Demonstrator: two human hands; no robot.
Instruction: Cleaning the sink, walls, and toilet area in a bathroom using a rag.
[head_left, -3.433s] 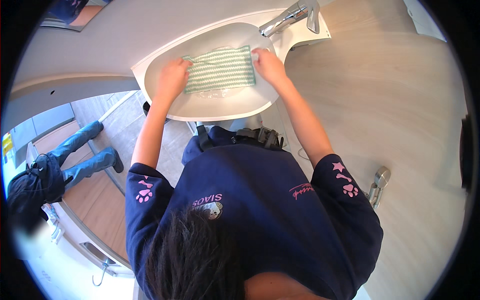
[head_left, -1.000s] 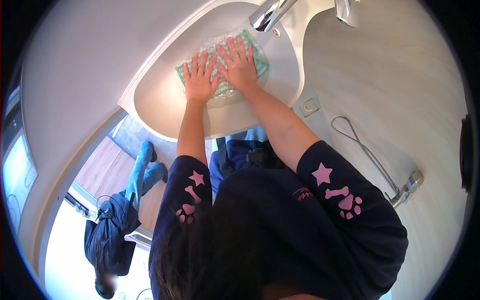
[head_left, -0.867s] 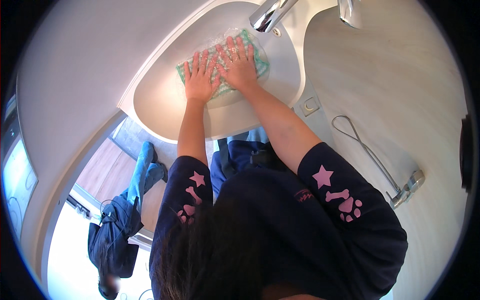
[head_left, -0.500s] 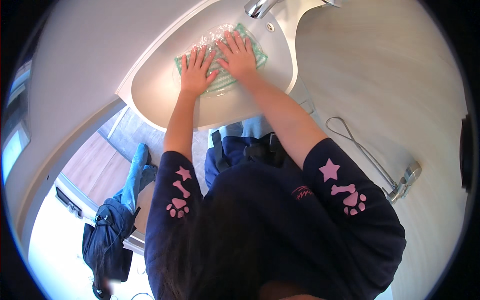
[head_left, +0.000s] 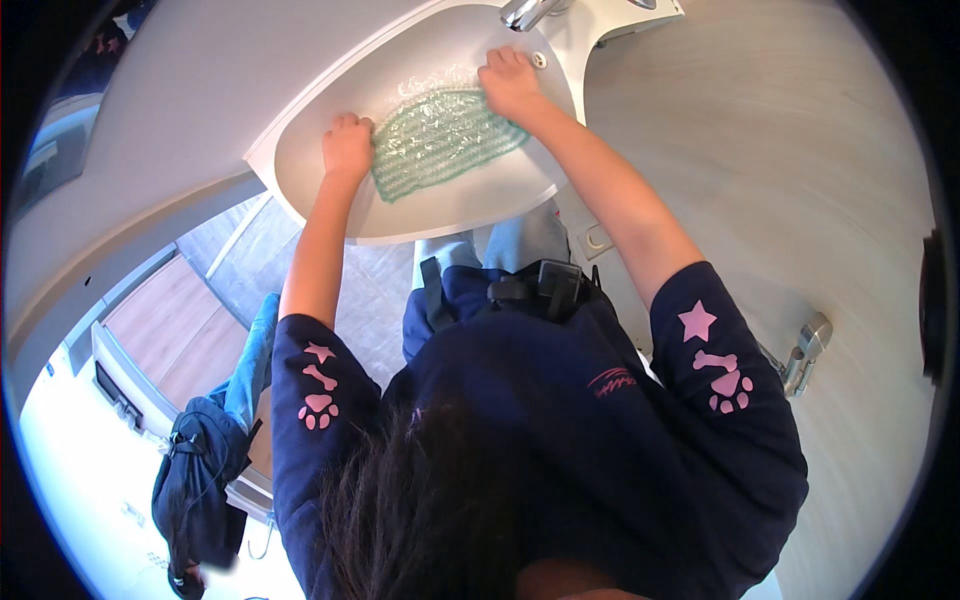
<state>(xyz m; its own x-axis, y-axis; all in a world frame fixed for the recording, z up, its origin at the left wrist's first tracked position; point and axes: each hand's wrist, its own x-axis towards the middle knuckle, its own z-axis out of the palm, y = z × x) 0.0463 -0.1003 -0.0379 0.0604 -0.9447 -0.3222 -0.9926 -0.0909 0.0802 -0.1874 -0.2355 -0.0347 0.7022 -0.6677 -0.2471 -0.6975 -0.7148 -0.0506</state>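
A green-and-white striped cloth (head_left: 445,145) spreads between my two hands over the bottom of the white sink (head_left: 300,165), with wet glints across it. My left hand (head_left: 348,147) is closed on the cloth's left edge, fingers curled. At the far right corner, my right hand (head_left: 511,82) grips the cloth in a similar way. Both thumbs are mostly hidden. Clear, rippled water (head_left: 432,80) glistens along the cloth's far side.
A chrome faucet (head_left: 527,14) juts over the sink's far edge, above a small round fitting (head_left: 540,60). On the right wall is a metal shower mixer (head_left: 803,358). Another person in dark clothes (head_left: 205,450) is at the lower left, near a wood-look panel (head_left: 180,315).
My hands were flat with fingers spread on the cloth. They have moved apart to its sides and closed on it, and the cloth now shows uncovered between them.
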